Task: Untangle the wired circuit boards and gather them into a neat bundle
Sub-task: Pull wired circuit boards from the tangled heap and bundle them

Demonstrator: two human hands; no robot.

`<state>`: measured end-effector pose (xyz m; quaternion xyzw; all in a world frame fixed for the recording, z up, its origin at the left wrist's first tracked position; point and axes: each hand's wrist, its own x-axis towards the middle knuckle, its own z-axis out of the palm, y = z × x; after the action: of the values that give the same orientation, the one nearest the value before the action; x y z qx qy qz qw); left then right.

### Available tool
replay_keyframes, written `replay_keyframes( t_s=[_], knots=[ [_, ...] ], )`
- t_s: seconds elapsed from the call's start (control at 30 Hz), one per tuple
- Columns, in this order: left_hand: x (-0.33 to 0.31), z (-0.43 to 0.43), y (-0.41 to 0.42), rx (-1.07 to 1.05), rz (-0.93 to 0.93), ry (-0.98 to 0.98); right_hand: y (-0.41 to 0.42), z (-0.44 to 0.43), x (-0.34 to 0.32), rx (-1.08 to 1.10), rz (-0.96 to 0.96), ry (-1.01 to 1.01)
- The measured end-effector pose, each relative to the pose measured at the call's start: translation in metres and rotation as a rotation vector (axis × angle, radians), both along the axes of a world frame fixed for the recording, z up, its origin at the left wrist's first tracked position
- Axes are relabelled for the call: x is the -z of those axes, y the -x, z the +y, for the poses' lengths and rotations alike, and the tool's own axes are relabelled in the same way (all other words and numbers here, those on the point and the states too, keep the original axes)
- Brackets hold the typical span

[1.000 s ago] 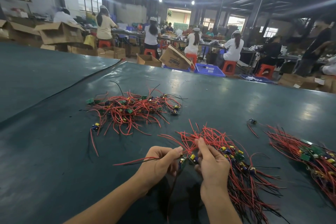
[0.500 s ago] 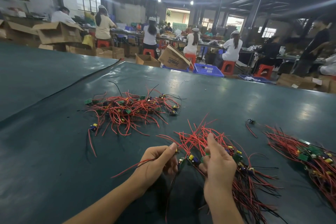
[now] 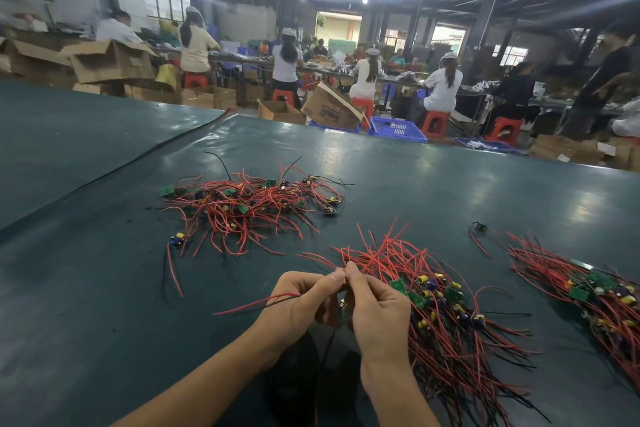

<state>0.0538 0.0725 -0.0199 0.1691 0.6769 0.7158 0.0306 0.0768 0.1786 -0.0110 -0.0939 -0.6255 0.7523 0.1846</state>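
A tangled pile of small green circuit boards with red and black wires (image 3: 249, 208) lies ahead on the dark green table. A straighter bundle of wired boards (image 3: 446, 315) spreads out just right of my hands. My left hand (image 3: 301, 302) grips a red and a black wire that stick out to the left. My right hand (image 3: 377, 315) pinches wires at its fingertips, which touch those of the left hand. A small green board (image 3: 344, 309) hangs between both palms, mostly hidden.
Another bundle of wired boards (image 3: 595, 295) lies at the right edge, with one loose board (image 3: 479, 227) beside it. The table's far edge (image 3: 415, 144) borders cardboard boxes, blue crates and seated workers on red stools.
Both hands have come together so the fingertips meet. The right hand left the bundle's wires and closed in on the board held between the hands.
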Motion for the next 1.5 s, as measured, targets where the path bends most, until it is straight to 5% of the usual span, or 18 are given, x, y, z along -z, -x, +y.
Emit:
replay_keyframes(
  t_s=[0.2,0.5,0.77,1.0,1.1,1.3,1.5],
  knots=[
    [-0.003,-0.003,-0.004,0.075,0.018,0.019,0.009,0.042,-0.003,0.244,-0.050,0.256],
    [-0.002,-0.016,0.003,-0.024,-0.068,0.041,0.004,0.030,-0.007,0.258,0.083,0.262],
    [0.002,-0.010,0.005,0.091,-0.317,-0.327,0.004,0.032,-0.009,0.301,0.112,0.297],
    [-0.005,-0.018,0.014,0.082,-0.546,-0.526,0.000,0.031,-0.011,0.062,0.170,0.424],
    [-0.006,-0.021,0.014,0.203,-0.602,-0.600,0.003,0.025,-0.006,-0.006,0.048,0.265],
    [-0.008,-0.013,0.003,0.314,-0.507,-0.365,0.001,0.000,0.005,-0.268,-0.016,0.013],
    [-0.009,-0.013,0.003,0.248,-0.502,-0.279,0.001,0.004,0.003,-0.358,-0.093,0.178]
  ],
)
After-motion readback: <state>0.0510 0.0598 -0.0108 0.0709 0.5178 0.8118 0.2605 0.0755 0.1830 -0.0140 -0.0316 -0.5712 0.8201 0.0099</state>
